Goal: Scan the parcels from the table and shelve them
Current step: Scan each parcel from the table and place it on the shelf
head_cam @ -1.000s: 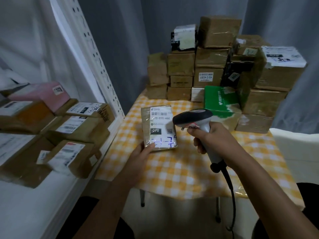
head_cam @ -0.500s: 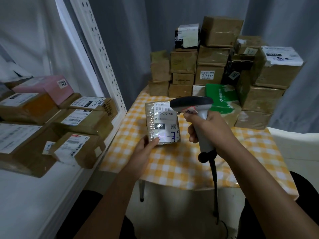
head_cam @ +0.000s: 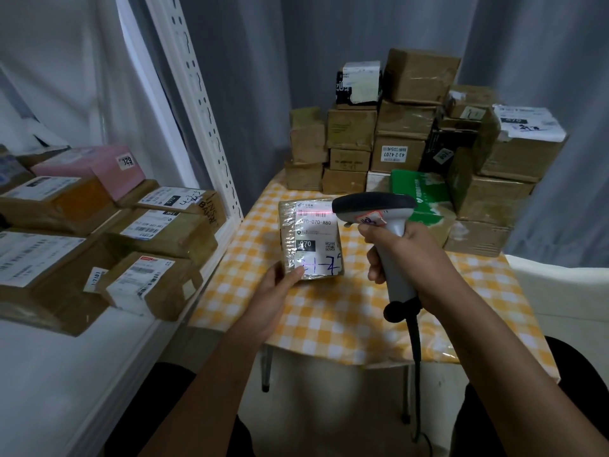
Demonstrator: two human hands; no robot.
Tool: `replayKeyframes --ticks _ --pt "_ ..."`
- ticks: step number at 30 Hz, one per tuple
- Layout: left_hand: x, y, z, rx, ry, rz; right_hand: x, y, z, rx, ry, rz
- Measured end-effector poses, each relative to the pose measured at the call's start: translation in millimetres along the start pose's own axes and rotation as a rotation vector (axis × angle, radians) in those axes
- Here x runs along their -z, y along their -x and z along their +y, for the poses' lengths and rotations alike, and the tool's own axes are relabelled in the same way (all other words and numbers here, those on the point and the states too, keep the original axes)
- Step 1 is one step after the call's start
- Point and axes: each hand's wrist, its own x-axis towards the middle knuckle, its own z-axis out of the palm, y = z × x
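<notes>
Fingers of my left hand curl under the near-left corner of the parcel, thumb pressed on its label, tipping it up off the checked surface toward me. Right-hand fingers are wrapped tight around the scanner grip, its head at 3 o'clock of the parcel's top edge; a red line glows across the barcode there. Its cable hangs down over the near edge. At 12 to 2 o'clock, at the far end of the surface, stands the stack of boxes. At 9 o'clock, on the shelf, lie parcels with labels up, a pink box behind them.
</notes>
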Motion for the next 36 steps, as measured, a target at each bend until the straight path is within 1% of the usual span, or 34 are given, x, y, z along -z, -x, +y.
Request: replayKeyframes --ticks 10,21,24,26,28,32,34,36 --pt "4.1 -1.5 -2.0 0.014 -0.014 -0.021 -0.1 4.5 -2.0 -0.02 -0.06 0.0" --pt "3.9 0.0 -1.5 0.024 -0.008 -0.011 2.0 2.1 1.4 -0.018 -0.026 0.017" --pt "0.0 3.9 2.6 0.032 0.018 0.007 2.4 -0.9 2.6 -0.008 0.02 0.023" --pt "-2.7 7.9 9.3 0.026 0.09 0.064 3.0 -3.0 3.9 0.011 0.044 0.031" --pt "-2.9 14.4 23.9 -0.018 0.133 0.135 2.4 -4.8 3.0 0.029 0.065 0.041" --pt "-6.4 45.7 84.6 -0.244 0.178 0.165 -11.5 -8.1 -3.9 0.079 0.123 0.024" --pt "0.1 65.6 119.4 -0.344 0.215 0.213 -28.1 -8.0 -7.6 0.108 0.171 -0.035" --pt "18.2 85.8 148.1 -0.433 0.253 0.301 -51.0 -5.9 -10.1 0.132 0.247 -0.117"
